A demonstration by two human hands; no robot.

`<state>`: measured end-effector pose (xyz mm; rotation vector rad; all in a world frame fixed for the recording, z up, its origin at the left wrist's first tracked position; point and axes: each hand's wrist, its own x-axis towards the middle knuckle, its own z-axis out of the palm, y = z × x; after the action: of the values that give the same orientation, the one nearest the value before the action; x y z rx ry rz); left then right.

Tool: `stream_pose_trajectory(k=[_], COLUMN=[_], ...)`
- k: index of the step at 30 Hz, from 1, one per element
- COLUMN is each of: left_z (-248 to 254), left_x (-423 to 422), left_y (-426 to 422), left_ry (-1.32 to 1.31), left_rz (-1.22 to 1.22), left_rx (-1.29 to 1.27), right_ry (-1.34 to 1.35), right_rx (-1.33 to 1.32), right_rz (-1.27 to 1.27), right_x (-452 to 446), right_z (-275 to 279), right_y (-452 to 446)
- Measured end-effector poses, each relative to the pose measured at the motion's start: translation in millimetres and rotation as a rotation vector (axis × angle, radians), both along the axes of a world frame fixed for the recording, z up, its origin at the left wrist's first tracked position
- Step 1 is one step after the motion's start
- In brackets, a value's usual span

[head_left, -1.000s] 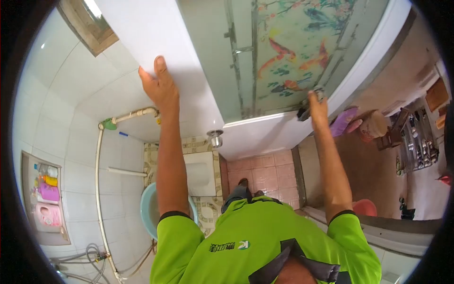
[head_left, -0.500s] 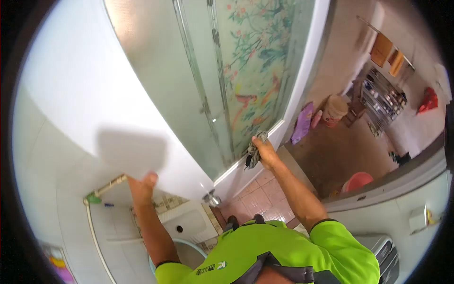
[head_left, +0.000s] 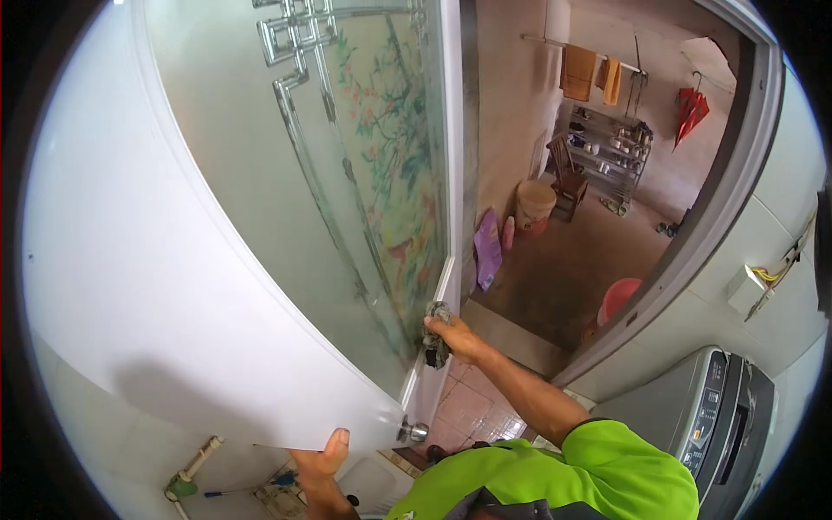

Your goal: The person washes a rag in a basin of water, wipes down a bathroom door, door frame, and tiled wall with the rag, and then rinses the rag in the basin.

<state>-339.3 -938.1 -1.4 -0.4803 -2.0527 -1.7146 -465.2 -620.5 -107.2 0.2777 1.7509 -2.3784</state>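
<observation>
A white door (head_left: 251,347) with a frosted glass panel (head_left: 234,113) fills the left and middle. The panel bears a painted picture of flowers and birds (head_left: 381,147) and silvery trim lines. My right hand (head_left: 455,336) is closed around a crumpled grey-green cloth (head_left: 438,347), which rests against the white strip bordering the glass. Below it sits a round metal doorknob (head_left: 414,430). My left hand (head_left: 321,459) grips the door's near edge, its thumb on the white face; the other fingers are hidden behind the door.
Through the doorway stand a shoe rack (head_left: 607,152), a wooden chair (head_left: 568,178), a bucket (head_left: 535,204) and a pink basin (head_left: 619,297). A grey washing machine (head_left: 693,425) is at the right. Pipes (head_left: 195,468) run at the lower left.
The view has swung, showing more of the doorway and washing machine. My right hand with the cloth appears nearer the doorknob. My left hand remains at the door edge.
</observation>
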Motion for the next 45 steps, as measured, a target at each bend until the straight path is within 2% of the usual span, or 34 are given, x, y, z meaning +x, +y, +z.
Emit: stream_pose_trajectory(k=[3, 5, 6, 8, 10, 12, 14, 15, 17, 19, 21, 27, 31, 33, 39, 40, 42, 45], left_z=[-2.4, -2.9, -1.7, 7.8, 4.4, -11.2, 1.8, 9.3, 3.7, 5.2, 11.8, 17.2, 8.0, -0.6, 0.2, 3.8, 19.8, 43.1], left_x=[-3.9, -4.0, -3.8, -6.4, -14.0, -19.3, -18.6, -17.2, -18.9, -12.4, -14.8, -17.0, -16.2, -14.6, -1.4, -0.2, 1.8, 0.9], left_y=[6.1, 5.2, 4.7, 5.8, 3.2, -5.1, -1.9, 0.4, -2.7, 0.8, 6.3, 4.9, -6.6, -6.8, 15.3, 18.2, 25.5, 37.9], left_ry=[0.120, 0.083, 0.044, 0.070, 0.094, 0.044, 0.057, 0.073, 0.046, 0.017, -0.038, -0.028, -0.043, -0.064, 0.022, 0.020, 0.125, 0.070], left_rz=[0.022, 0.007, -0.011, 0.005, 0.007, -0.001, -0.017, -0.031, 0.030, 0.084, 0.041, -0.017, -0.016, 0.068, 0.089, 0.081, 0.026, 0.001], left_rx=[0.004, 0.042, 0.076, 0.095, 0.107, 0.311, 0.296, 0.291, 0.275, 0.267, 0.390, 0.411, 0.315, 0.275, 0.253, 0.254, 0.087, 0.047], right_ry=[0.041, 0.131, 0.136, 0.404, 0.586, 0.786, 1.211, 1.200, 1.539, 1.506, 1.453, 1.312, 1.223, 1.201, 1.047, 0.983, 0.941, 0.870], right_rx=[-0.026, -0.039, -0.036, -0.065, 0.022, 0.068, 0.155, 0.141, 0.704, 0.682, 0.693, 0.672, 0.636, 0.621, 0.652, 0.651, 0.662, 0.667], right_rz=[-0.001, -0.123, -0.108, -0.190, -0.178, -0.160, -0.189, -0.178, -0.259, -0.212, -0.198, -0.137, -0.117, -0.122, -0.154, -0.168, -0.180, -0.177], right_x=[-4.3, -6.0, -8.8, -10.5, -9.7, 8.4, 18.2, 21.9, 22.3, 15.8, 2.8, 1.4, 1.8, 1.8, 15.1, 16.6, 14.9, 10.3], right_z=[18.2, 44.7, 61.6, 112.3, 175.7, 236.7, 276.8, 285.1, 285.9, 265.7, 237.6, 210.4, 200.6, 194.1, 172.1, 164.2, 144.6, 119.5], right_y=[3.6, 0.5, -1.6, -9.8, -24.7, -50.5, -73.2, -72.9, -78.4, -72.4, -65.1, -46.9, -47.4, -46.5, -43.3, -44.4, -46.6, -43.8])
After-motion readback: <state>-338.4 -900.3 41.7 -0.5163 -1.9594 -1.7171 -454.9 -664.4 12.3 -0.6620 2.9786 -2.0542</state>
